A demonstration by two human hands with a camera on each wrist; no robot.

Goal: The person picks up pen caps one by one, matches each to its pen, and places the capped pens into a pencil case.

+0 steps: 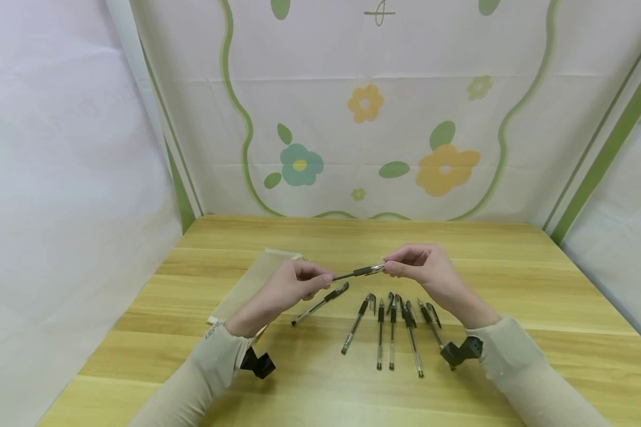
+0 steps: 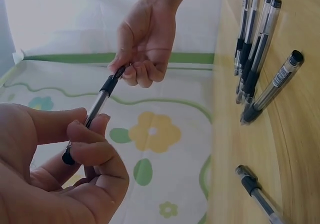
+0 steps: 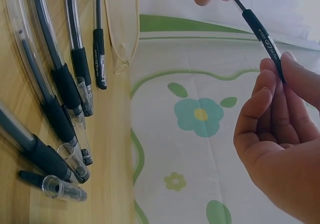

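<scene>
A black gel pen (image 1: 362, 271) with a dark rubber grip is held up above the table between both hands. My left hand (image 1: 291, 286) pinches its rear end between thumb and fingers. At the tip end, the thumb and fingers of my right hand (image 1: 435, 277) pinch the clear cap with its black clip; how far the cap is seated I cannot tell. Below the hands, a capped pen (image 1: 320, 305) lies slanted near the left hand. Several more pens (image 1: 380, 341) lie side by side to its right, with loose clear caps (image 3: 65, 189) by some tips.
A cream drawstring pouch (image 1: 246, 284) lies flat on the wooden table (image 1: 513, 267), partly under the left forearm. Behind the table hangs a white flower-printed cloth (image 1: 363, 53), with white cloth on both sides. A black wrist camera mount (image 1: 462, 351) hangs over one pen.
</scene>
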